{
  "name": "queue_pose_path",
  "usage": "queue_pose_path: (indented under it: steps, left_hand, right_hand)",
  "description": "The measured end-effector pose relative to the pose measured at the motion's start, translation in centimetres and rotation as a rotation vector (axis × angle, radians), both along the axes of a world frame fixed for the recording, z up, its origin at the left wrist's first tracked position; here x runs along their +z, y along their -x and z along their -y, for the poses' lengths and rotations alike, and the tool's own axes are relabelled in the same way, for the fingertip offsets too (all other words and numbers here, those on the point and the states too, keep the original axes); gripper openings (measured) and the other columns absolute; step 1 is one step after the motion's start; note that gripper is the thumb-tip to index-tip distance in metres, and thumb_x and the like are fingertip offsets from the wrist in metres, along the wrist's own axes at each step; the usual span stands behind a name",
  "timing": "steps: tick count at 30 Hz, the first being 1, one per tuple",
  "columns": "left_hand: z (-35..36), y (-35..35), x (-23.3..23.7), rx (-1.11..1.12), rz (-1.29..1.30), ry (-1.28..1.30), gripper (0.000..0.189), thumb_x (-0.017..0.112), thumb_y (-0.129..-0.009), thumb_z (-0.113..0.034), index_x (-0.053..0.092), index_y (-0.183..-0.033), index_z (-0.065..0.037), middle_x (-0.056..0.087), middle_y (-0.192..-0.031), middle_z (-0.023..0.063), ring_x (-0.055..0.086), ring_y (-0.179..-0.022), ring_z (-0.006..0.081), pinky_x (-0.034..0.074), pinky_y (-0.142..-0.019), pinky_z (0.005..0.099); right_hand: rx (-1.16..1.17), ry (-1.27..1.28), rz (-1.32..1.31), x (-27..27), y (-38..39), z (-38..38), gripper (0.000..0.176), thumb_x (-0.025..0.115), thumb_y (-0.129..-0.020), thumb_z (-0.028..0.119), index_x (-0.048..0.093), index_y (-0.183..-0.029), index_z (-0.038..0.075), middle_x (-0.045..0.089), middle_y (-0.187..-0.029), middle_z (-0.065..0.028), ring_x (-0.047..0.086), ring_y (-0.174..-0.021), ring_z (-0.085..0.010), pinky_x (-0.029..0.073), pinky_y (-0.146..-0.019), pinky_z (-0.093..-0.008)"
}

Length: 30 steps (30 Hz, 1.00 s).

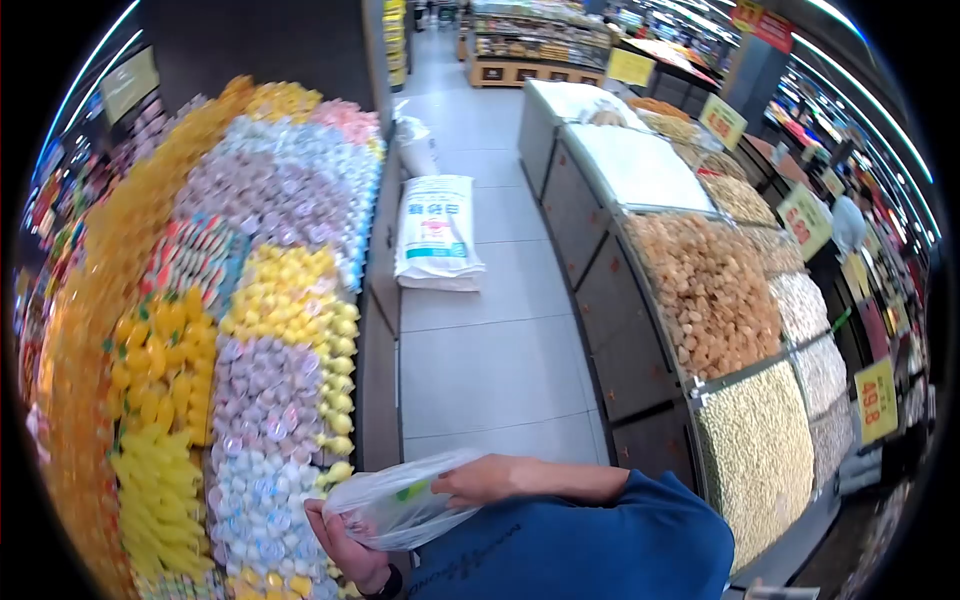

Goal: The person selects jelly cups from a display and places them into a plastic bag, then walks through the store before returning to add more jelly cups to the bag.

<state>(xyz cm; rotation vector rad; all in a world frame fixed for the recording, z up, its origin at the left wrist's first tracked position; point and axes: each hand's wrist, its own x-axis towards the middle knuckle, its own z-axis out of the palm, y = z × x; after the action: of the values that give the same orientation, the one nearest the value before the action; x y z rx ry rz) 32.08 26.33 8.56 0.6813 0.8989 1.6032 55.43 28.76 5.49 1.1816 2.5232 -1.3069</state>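
A thin clear plastic bag (400,497) stretches between my two hands in front of my blue shirt. Something green and something pinkish show through it, too blurred to name. My left hand (345,545), with a black band at the wrist, is closed on the bag's left end. My right hand (474,482) has its fingers curled at the bag's right end, closed on the plastic; its fingertips are partly hidden. Beside my left hand lie white and blue wrapped small packs (262,510) on the left display.
Yellow banana-shaped packs (160,495) and purple packs (262,395) fill the left display. Across the aisle stand bins of pale grains (755,455) and brown dried goods (705,295) with yellow price signs (877,400). A white sack (437,235) lies on the grey tiled floor (490,370).
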Motion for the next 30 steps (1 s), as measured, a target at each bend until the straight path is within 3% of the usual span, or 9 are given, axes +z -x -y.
queue_pose_path:
  steps: [3,5,7,11,12,17,19,25,30]
  left_hand:
    - [-3.1,-2.0,-2.4,-0.043,-0.206,0.04,0.012,0.042,-0.094,-0.015,0.043,-0.102,-0.006,0.054,-0.102,0.0101,0.055,-0.095,0.0189,0.046,-0.084,0.0346]
    - [-6.3,-4.1,-1.0,-0.4,0.003,-0.015,0.019,0.043,-0.095,-0.02,0.045,-0.109,-0.007,0.055,-0.103,0.0093,0.056,-0.095,0.0192,0.048,-0.085,0.0358]
    - [-8.8,-5.9,-0.4,-0.359,0.012,0.175,0.021,0.044,-0.096,-0.024,0.048,-0.112,-0.009,0.056,-0.103,0.0078,0.057,-0.094,0.0187,0.05,-0.082,0.0347]
    - [-15.4,-9.4,-1.1,-0.583,0.071,0.138,0.018,0.044,-0.097,-0.023,0.049,-0.109,-0.011,0.056,-0.098,0.0062,0.057,-0.09,0.0166,0.051,-0.074,0.0306]
    - [-20.0,-6.5,-5.2,-0.954,0.306,0.079,0.017,0.042,-0.098,-0.022,0.049,-0.108,-0.01,0.055,-0.096,0.0051,0.056,-0.09,0.0157,0.05,-0.077,0.0314]
    - [-25.7,-12.1,-1.1,-0.807,-0.023,0.025,0.013,0.043,-0.098,-0.021,0.047,-0.106,-0.011,0.053,-0.09,0.0019,0.055,-0.082,0.0113,0.048,-0.071,0.0271]
    - [-30.2,-11.8,-1.4,-1.294,0.356,-0.094,0.014,0.043,-0.098,-0.021,0.047,-0.106,-0.011,0.053,-0.091,0.0016,0.055,-0.083,0.0105,0.048,-0.072,0.0268]
    - [-37.0,-10.8,-0.6,-0.912,0.077,-0.061,0.016,0.044,-0.099,-0.024,0.049,-0.107,-0.011,0.056,-0.095,0.0017,0.055,-0.087,0.0097,0.049,-0.076,0.0272]
    - [-43.1,-7.7,-3.3,-0.891,0.191,0.006,0.023,0.044,-0.099,-0.027,0.05,-0.115,-0.011,0.058,-0.103,0.0044,0.056,-0.096,0.0157,0.048,-0.086,0.0336]
  right_hand:
    - [-0.158,-0.032,-0.083,-0.5,-3.4,0.2,0.026,0.055,-0.091,0.023,0.05,-0.108,0.003,0.06,-0.101,-0.0191,0.058,-0.099,-0.0385,0.048,-0.082,-0.0473]
    - [-0.279,-0.042,-0.131,-1.0,-5.0,0.2,0.026,0.056,-0.09,0.022,0.052,-0.106,0.002,0.061,-0.097,-0.0202,0.059,-0.095,-0.0393,0.049,-0.08,-0.0476]
    - [-0.417,-0.067,-0.134,-0.6,-6.2,-0.3,0.027,0.057,-0.089,0.023,0.053,-0.105,0.001,0.062,-0.095,-0.0205,0.06,-0.094,-0.0395,0.049,-0.079,-0.0477]
    - [-0.552,-0.145,-0.04,-1.3,-7.4,-2.9,0.029,0.06,-0.086,0.023,0.054,-0.103,0.0,0.063,-0.09,-0.021,0.061,-0.09,-0.0399,0.05,-0.075,-0.0483]
    - [-0.6,-0.145,-0.031,-1.8,-7.6,-3.4,0.029,0.06,-0.086,0.023,0.054,-0.103,0.0,0.063,-0.09,-0.021,0.061,-0.09,-0.0399,0.05,-0.075,-0.0483]
    - [-0.857,-0.215,-0.018,-0.9,-7.2,-7.4,0.03,0.061,-0.084,0.022,0.053,-0.102,-0.001,0.063,-0.087,-0.0211,0.062,-0.087,-0.0409,0.05,-0.073,-0.0486]
    - [-0.924,-0.211,-0.003,-0.4,-6.7,-10.0,0.026,0.061,-0.084,0.021,0.055,-0.099,0.0,0.063,-0.088,-0.0205,0.062,-0.088,-0.0396,0.05,-0.074,-0.0486]
    - [-1.033,-0.335,-0.088,-0.5,-5.1,-18.2,0.021,0.058,-0.084,0.018,0.056,-0.098,0.002,0.063,-0.091,-0.02,0.062,-0.091,-0.0376,0.049,-0.076,-0.0483]
    - [-0.944,-0.457,-0.158,-1.1,-5.4,-24.8,0.019,0.054,-0.086,0.017,0.057,-0.098,0.003,0.064,-0.091,-0.0202,0.062,-0.091,-0.0375,0.049,-0.077,-0.048]
